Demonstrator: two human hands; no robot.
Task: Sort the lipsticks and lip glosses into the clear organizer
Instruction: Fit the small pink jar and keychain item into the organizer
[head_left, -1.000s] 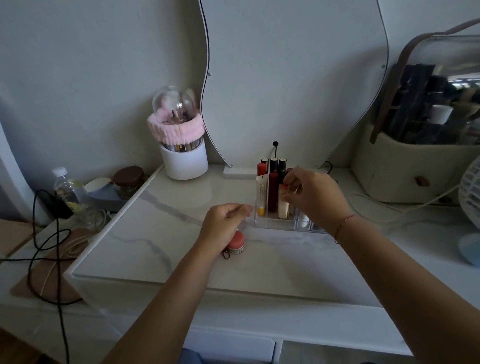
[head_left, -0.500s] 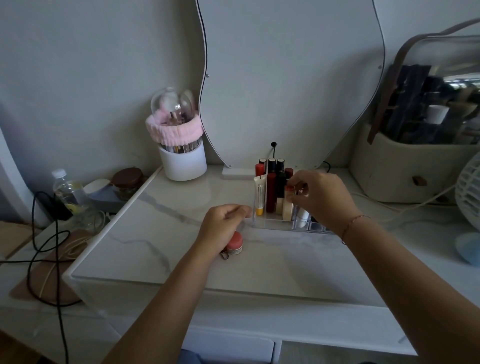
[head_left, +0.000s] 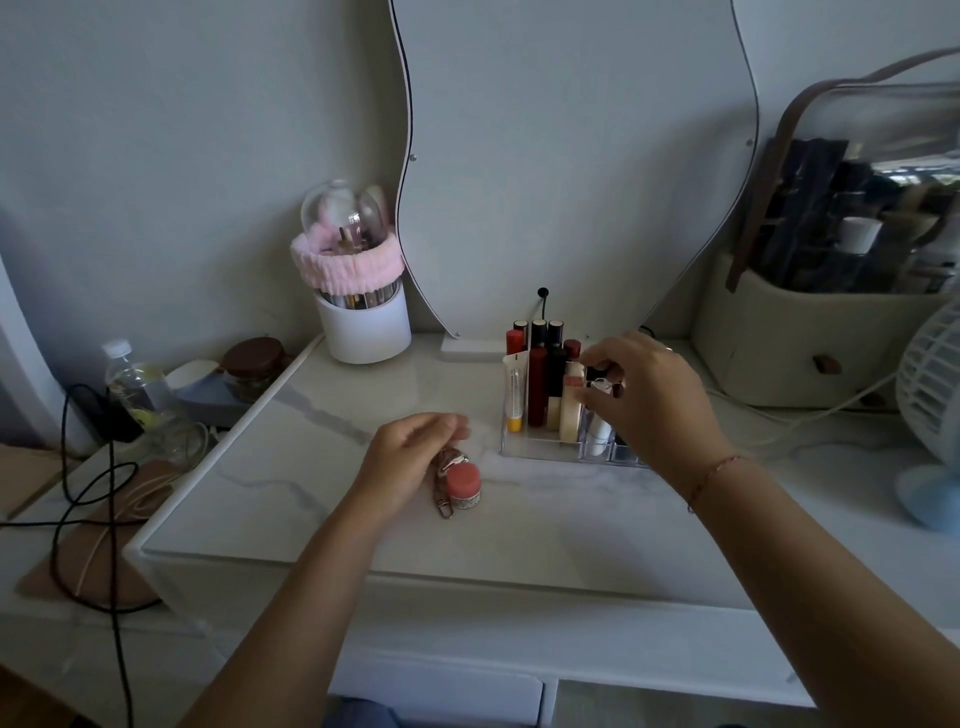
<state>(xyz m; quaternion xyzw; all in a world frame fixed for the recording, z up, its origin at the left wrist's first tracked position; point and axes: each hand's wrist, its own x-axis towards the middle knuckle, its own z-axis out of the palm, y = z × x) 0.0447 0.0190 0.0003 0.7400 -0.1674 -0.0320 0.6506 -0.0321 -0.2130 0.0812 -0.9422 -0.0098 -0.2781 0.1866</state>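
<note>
Nearest the camera, two bare forearms reach out over a white marble-patterned vanity top (head_left: 322, 499). The left hand (head_left: 402, 460) hovers low over the surface with its fingers loosely curled and a little blurred; it appears to grasp nothing, though a small round pot with a coral-pink lid (head_left: 463, 486) and a brown braided strap with a metal clip (head_left: 444, 480) lie just beside it on the marble. Further on, the right hand (head_left: 649, 400), a thin red cord at its wrist, is over the clear acrylic organizer (head_left: 540, 448), thumb and forefinger pinched on a small clear-capped tube (head_left: 600, 387) at the top of a compartment on the right side; whether the tube is already seated cannot be told. The left compartments hold upright tubes: a white squeeze tube with a yellow cap (head_left: 516, 392), a dark red lip gloss (head_left: 537, 392), a cream-coloured tube (head_left: 572, 402), and a back row of black-capped lipsticks (head_left: 538, 332). Behind stand a wavy-edged mirror (head_left: 571, 156) and a white brush holder wrapped in a pink fluffy band (head_left: 358, 291). The tubes stand close together, so the risk is that the fingers brush a tall neighbour on withdrawal and tip it, or that the tube lands tilted on a divider. The coral pot remains outside the organizer and may be too wide for a slot.
</note>
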